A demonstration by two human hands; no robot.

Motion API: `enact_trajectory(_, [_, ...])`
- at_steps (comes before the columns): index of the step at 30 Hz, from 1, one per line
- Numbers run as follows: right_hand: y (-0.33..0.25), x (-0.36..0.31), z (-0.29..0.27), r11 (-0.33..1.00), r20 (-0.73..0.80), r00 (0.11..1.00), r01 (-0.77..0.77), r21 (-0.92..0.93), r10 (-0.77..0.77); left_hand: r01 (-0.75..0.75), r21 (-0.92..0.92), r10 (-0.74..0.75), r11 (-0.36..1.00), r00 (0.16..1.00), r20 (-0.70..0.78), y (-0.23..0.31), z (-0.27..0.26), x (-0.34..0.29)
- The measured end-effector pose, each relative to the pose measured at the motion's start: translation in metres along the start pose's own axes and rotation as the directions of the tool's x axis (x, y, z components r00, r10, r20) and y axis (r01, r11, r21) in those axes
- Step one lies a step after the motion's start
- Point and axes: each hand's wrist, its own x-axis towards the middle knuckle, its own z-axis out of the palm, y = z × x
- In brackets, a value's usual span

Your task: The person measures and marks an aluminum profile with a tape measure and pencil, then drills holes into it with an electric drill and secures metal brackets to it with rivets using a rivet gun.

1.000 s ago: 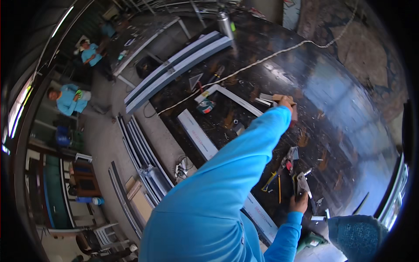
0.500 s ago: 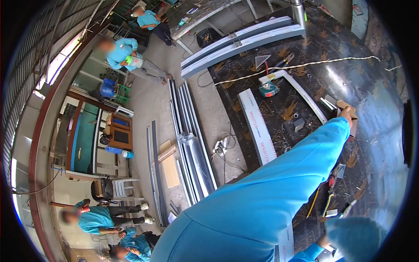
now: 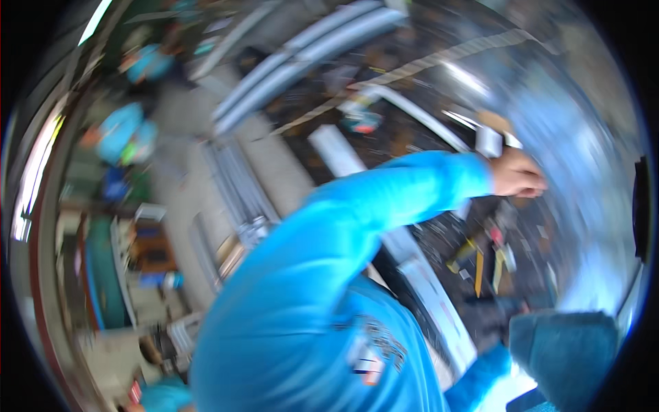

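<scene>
My left hand (image 3: 518,174), at the end of a long blue sleeve, is over the right side of the dark work table (image 3: 439,244). Its fingers look curled together; anything inside them is hidden. Just beyond it lie a short whitish profile piece (image 3: 489,141) and a brown piece (image 3: 495,122) like cardboard. My right hand (image 3: 506,328) is a dark smear at the lower right, partly behind a teal cloth-like shape (image 3: 564,353), so its fingers do not show. Between the hands lie a yellow strip-like tool (image 3: 478,271) and red-handled tools (image 3: 496,237), all blurred.
A pale angled frame (image 3: 422,118) lies beside a teal and red tape measure (image 3: 362,122). A long pale profile (image 3: 432,299) runs along the table's near side. Long grey profiles (image 3: 309,58) cross the far end; more profiles (image 3: 237,182) lie on the floor. People in blue stand at left.
The whole view has swung and blurred. My left hand has come back from the brown piece toward me, its elbow now bent. My torso has come into view.
</scene>
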Motion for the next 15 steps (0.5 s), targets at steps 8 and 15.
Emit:
enact_trajectory(8, [-0.035,-0.057,0.249,0.945,0.407,0.911,-0.079,0.317,-0.061,0.028,-0.578,-0.084,0.816,0.994,-0.071,0.057,0.012,-0.172])
enact_trajectory(15, [0.011,-0.117,0.296,0.919,0.281,0.944,0.053,0.391,-0.175,0.087,-0.602,-0.152,0.794,0.987,-0.058,0.061,-0.005,-0.241])
